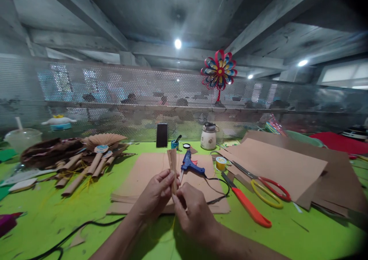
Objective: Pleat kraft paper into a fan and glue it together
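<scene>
Between my two hands a narrow bundle of pleated brown paper [172,161] stands upright. My left hand [161,189] is closed round its left side, with the thumb along the folds. At the bundle's lower end, my right hand [194,206] pinches with thumb and fingers. Thin yellow thread hangs below the hands. Just beyond them a blue hot glue gun [191,165] lies on a stack of brown paper sheets [143,164], its black cord curving to the right. A spool of yellow thread [220,163] sits right of the glue gun.
On the right lie an orange-handled knife [250,206], scissors [270,193] with red and yellow handles, and large brown sheets [281,160]. Finished paper fans [100,148] with rolled handles are piled on the left. A phone [161,135] and a bottle [209,137] stand at the back.
</scene>
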Demonstrator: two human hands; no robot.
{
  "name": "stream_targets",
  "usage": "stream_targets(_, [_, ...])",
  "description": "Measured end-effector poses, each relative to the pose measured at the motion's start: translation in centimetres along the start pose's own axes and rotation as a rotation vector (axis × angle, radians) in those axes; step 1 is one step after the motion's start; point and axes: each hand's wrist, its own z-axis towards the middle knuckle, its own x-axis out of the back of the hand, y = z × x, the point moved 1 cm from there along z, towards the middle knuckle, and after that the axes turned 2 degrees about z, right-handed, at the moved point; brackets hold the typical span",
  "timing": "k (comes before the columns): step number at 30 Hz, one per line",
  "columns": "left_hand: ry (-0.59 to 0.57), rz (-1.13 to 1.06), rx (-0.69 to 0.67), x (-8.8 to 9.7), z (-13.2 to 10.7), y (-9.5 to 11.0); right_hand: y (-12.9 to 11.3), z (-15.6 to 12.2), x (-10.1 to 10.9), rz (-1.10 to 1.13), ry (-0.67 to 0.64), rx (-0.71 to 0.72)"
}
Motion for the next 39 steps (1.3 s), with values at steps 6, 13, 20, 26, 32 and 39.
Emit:
stream_targets(6, [-0.008,-0.022,0.003,-0.1,0.1,0.0,0.0,-0.2,-0.2,0.002,-0.005,0.006])
stream_targets(13, [0.011,-0.067,0.008,0.4,0.2,-0.1,0.8,0.2,-0.2,0.069,0.032,-0.111])
stream_targets(20, [0.002,-0.090,-0.004,0.2,0.5,-0.5,1.2,0.7,0.1,0.163,0.060,-0.189])
stream_targets(26, [-0.031,-0.060,-0.016,0.2,0.6,-0.6,1.3,0.7,0.1,0.163,0.050,-0.217])
stream_targets(32, [-0.020,-0.014,-0.022,-0.5,0.4,-0.4,1.2,0.6,-0.1,0.159,0.033,-0.217])
stream_targets(39, [0.018,-0.013,0.011,-0.6,0.2,-0.5,1.2,0.5,-0.3,0.122,0.052,-0.205])
